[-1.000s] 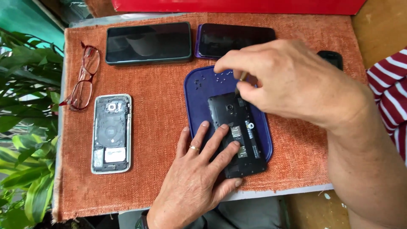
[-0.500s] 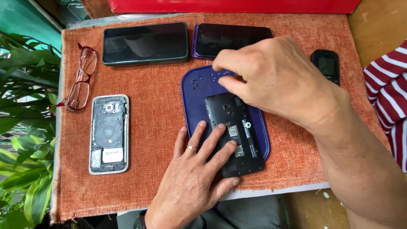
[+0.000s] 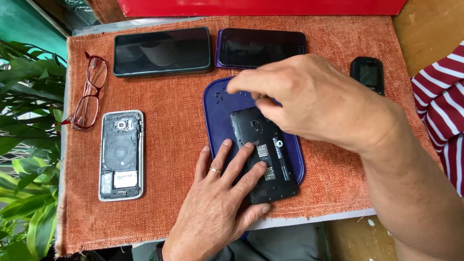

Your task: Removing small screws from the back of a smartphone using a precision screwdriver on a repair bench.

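Left hand [image 3: 220,203] lies flat, fingers spread, pressing the opened black phone [image 3: 263,154] onto the blue tray [image 3: 217,111] at the cloth's centre. Right hand [image 3: 309,96] hovers at the phone's 12 o'clock end, fingertips pinched together; what they pinch cannot be told. At 9 o'clock lies a backless silver phone [image 3: 121,154] on the desk.

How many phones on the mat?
5: two face-up at the top, dark green-edged and purple-edged; a small black one at right; an opened silver one at left; an opened black one on the blue tray under both hands. None seems hidden.
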